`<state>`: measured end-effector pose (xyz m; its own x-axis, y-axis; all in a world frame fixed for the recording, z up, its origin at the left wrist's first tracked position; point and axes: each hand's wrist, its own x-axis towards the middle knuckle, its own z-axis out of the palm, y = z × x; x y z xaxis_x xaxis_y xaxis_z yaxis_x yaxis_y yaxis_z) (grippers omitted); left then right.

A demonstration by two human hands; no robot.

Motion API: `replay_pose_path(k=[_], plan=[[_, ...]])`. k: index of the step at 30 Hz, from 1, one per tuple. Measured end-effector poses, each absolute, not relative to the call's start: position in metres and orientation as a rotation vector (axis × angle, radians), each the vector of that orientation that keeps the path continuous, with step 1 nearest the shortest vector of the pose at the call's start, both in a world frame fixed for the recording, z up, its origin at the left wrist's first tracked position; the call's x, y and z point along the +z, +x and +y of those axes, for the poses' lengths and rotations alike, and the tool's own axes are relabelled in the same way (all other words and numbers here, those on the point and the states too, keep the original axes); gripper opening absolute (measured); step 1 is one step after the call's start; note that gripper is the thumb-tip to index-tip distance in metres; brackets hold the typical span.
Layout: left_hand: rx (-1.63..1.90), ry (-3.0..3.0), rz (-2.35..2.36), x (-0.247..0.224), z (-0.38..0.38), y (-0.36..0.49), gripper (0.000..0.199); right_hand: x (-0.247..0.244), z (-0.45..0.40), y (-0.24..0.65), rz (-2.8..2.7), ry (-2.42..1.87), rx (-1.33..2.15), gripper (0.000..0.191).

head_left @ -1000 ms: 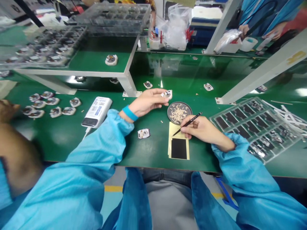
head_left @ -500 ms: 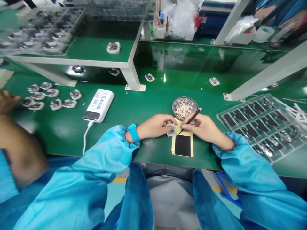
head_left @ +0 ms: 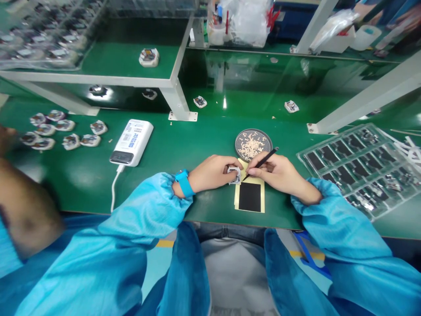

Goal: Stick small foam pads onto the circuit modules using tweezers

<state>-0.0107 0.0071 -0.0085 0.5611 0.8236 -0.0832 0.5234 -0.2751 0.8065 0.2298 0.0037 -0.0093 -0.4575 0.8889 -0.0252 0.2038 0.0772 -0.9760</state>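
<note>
My left hand (head_left: 214, 172) grips a small white-framed device housing (head_left: 233, 175) between thumb and fingers, at the upper left of the yellow backing sheet. Part of the housing is behind the fingers. In my right hand (head_left: 273, 172) are slim black tweezers (head_left: 261, 163), slanted like a pen, their tip low over the sheet, just right of the housing. Whether the tip holds a piece is too small to see. A black rectangle (head_left: 249, 197) lies on the yellow backing sheet (head_left: 262, 202) below both hands. Just beyond them sits a round dark dish (head_left: 237, 147) of tiny beige pieces.
At right is a clear tray (head_left: 307, 164) with black pieces and parts. A white power bank (head_left: 133, 142) with a cable lies left, beside several housings (head_left: 65, 125). A metal-legged shelf (head_left: 173, 87) stands behind. A co-worker's arm (head_left: 29, 206) is at far left.
The housing in my left hand has tipped slightly, showing more of its inside. The tweezers' tip has shifted a little left and up, closer to the housing. The whole view has shifted slightly.
</note>
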Motion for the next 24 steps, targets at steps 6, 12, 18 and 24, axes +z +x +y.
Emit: replay_pose_path(k=[6, 12, 18, 24], plan=[[0.437, 1.952, 1.095, -0.008, 0.007, -0.010, 0.030, 0.003, 0.001, 0.228, -1.694, -1.001, 1.395, 0.019], [0.442, 1.953, 1.090, -0.008, 0.007, -0.011, 0.030, 0.005, -0.004, 0.226, -1.772, -0.942, 1.037, 0.008], [0.443, 1.939, 1.100, -0.009, 0.008, -0.012, 0.032, 0.003, -0.007, 0.223, -1.924, -0.825, 0.842, 0.015], [0.445, 1.942, 1.102, -0.008, 0.009, -0.013, 0.030, 0.002, -0.008, 0.224, -1.961, -0.777, 0.821, 0.023]])
